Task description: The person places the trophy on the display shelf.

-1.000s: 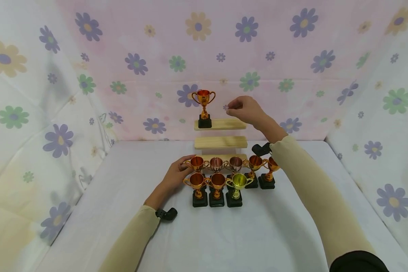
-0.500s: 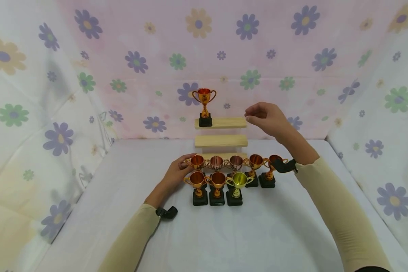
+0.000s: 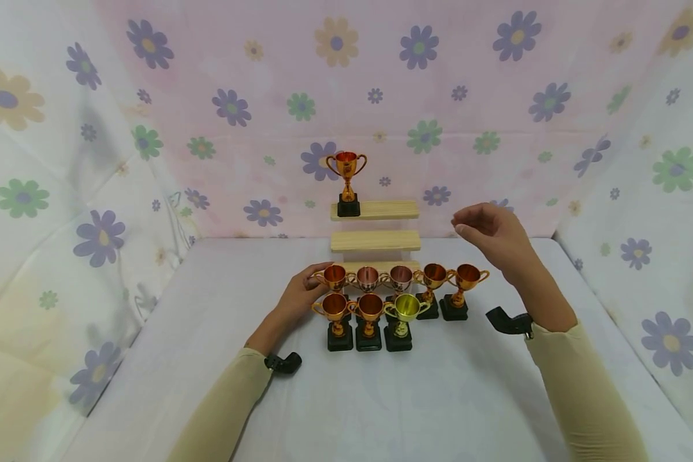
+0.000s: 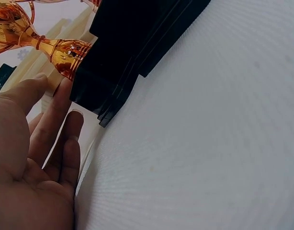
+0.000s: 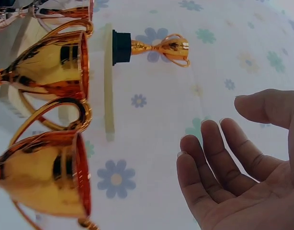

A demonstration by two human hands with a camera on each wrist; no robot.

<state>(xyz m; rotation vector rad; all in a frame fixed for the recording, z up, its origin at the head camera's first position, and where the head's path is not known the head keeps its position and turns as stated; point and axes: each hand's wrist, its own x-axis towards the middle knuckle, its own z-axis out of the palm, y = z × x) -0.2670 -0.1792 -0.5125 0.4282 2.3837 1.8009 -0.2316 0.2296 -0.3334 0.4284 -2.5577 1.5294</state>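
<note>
A gold-orange trophy cup (image 3: 348, 173) on a black base stands upright at the left end of the top wooden shelf (image 3: 389, 210). In the head view my right hand (image 3: 496, 237) hangs right of the shelves, holding nothing; its fingers (image 5: 223, 163) are loosely bent and apart from the thumb. My left hand (image 3: 297, 292) stays beside the leftmost trophy (image 3: 335, 277) of the back row. In the left wrist view its fingertips lie right at that trophy's black base (image 4: 104, 76) and the wood behind, fingers relaxed. Its grip encloses nothing.
Several trophies in orange and rose tones crowd before the lowest shelf (image 3: 375, 265), with a yellow-gold one (image 3: 406, 309) in the front row. Another orange trophy (image 3: 466, 278) ends the row at right. The middle shelf (image 3: 375, 240) is bare wood. Flowered cloth hangs behind the white table (image 3: 346, 410).
My right hand has drawn back from the top shelf, moving right and down. The left hand and the trophies have kept their places.
</note>
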